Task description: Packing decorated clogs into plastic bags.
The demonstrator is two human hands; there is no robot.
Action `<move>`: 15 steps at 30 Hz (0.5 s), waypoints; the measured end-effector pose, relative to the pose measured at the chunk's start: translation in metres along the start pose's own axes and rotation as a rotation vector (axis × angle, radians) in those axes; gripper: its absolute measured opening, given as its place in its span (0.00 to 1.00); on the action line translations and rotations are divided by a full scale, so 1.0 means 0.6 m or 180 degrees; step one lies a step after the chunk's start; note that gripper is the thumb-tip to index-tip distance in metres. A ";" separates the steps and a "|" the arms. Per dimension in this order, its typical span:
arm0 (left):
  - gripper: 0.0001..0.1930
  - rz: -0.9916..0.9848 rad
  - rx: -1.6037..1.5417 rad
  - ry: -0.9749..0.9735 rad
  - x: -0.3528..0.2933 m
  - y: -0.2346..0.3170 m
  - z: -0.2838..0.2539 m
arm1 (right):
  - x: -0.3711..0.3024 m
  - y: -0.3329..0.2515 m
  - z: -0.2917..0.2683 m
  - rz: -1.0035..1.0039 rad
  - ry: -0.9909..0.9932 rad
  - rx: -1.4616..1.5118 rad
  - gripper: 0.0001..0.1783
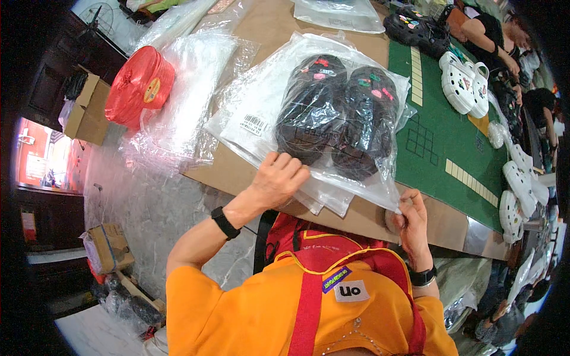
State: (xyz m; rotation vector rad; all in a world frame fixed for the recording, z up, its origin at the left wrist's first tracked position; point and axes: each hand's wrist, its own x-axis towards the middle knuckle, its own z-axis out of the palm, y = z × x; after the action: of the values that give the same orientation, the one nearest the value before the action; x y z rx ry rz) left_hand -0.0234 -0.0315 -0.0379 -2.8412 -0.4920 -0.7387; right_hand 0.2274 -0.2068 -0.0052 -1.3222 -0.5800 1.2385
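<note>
A clear plastic bag (246, 115) lies on the table in front of me with a pair of black clogs (312, 107) inside, side by side. Colourful charms dot the far ends of the clogs. My left hand (276, 180) is closed at the bag's near edge, its fingers curled over the plastic by the left clog. At the near right corner, my right hand (411, 221) pinches the same bag between thumb and fingers. Under it, corners of other clear bags (341, 204) stick out toward me.
Left of the bag are a red ribbon roll (139, 89) and stacked clear plastic sheets (196, 83). On the right, a green mat (415, 160) bears white clogs (463, 83), with black clogs (415, 29) beyond. Another person (496, 35) sits at the far right.
</note>
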 end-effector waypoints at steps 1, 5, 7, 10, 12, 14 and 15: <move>0.05 -0.0014 0.0007 0.0001 -0.007 -0.007 -0.003 | 0.002 -0.005 -0.003 0.0003 -0.0014 -0.0007 0.08; 0.09 -0.0456 -0.0574 0.0001 -0.023 -0.037 -0.027 | 0.023 -0.009 -0.016 0.0521 -0.0067 -0.0711 0.26; 0.15 -0.1296 -0.0386 0.0715 -0.011 -0.053 -0.032 | 0.052 -0.001 -0.018 0.0414 0.0003 -0.0782 0.34; 0.22 -0.2664 -0.1520 0.0950 -0.005 -0.087 -0.007 | 0.091 -0.022 0.019 0.0588 -0.0189 -0.0481 0.44; 0.26 -0.3241 -0.2694 0.0318 0.013 -0.094 -0.030 | 0.120 -0.022 0.032 0.0517 -0.0355 -0.0570 0.46; 0.32 -0.3601 -0.3698 -0.0881 0.022 -0.101 -0.039 | 0.121 -0.043 0.048 0.0713 -0.0507 -0.0947 0.50; 0.34 -0.3451 -0.3784 -0.1009 0.023 -0.102 -0.033 | 0.147 -0.001 0.019 0.0553 -0.0766 -0.0683 0.51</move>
State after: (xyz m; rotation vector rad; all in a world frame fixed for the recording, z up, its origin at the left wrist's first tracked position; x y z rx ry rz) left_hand -0.0425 0.0248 -0.0093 -3.5385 -2.4721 -0.8812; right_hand 0.2452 -0.1234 -0.0296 -1.4347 -0.7996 1.5246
